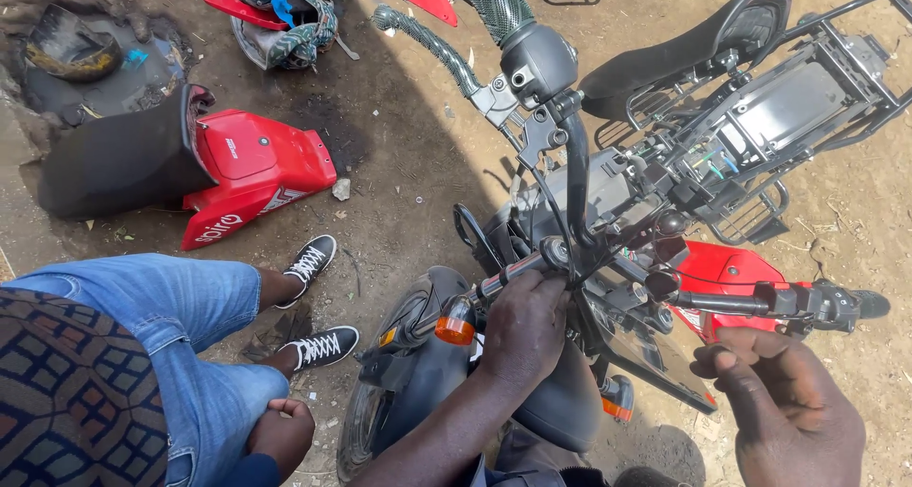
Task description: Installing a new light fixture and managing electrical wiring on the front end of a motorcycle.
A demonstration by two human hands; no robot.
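Head view: left hand (524,324) clamped on cable bundle (574,276) at motorcycle handlebar (731,303), frame centre. Right hand (784,416) lower right, fingers loosely curled, empty. Cables likely thin, flexible; handlebar rigid, better hold.

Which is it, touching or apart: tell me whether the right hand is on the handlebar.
Apart. The head view shows the right hand open below the handlebar, with ground visible between them. The left hand does grip the parts at the front of the motorcycle.

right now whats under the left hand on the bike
The left hand rests on the black front cowl, beside an orange indicator. Whatever its fingers grip is covered.
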